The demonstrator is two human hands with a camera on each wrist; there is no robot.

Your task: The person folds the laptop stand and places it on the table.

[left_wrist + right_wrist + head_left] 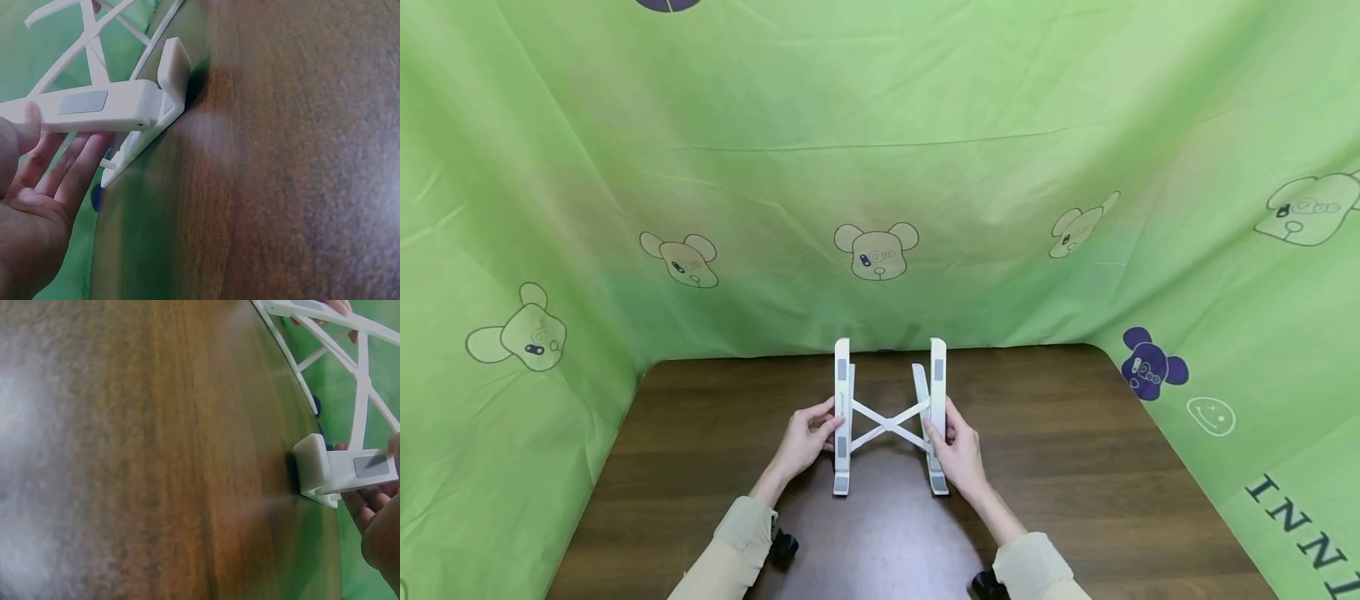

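A white folding laptop stand (889,425) stands spread on the wooden table, its two long arms joined by an X-shaped brace. Grey pads line the arms, and a lip turns up at each near end. My left hand (801,437) grips the left arm, thumb on top and fingers beneath, as the left wrist view shows on the stand's arm (134,103). On the other side, my right hand (961,454) holds the right arm between thumb and fingers. In the right wrist view, fingers curl under that arm of the stand (340,470) behind its lip.
The brown wooden table (700,467) reaches back to a green cloth (880,183) printed with bear faces, which hangs behind and along both sides. Black wrist camera mounts (784,547) sit at both sleeve cuffs, low over the table.
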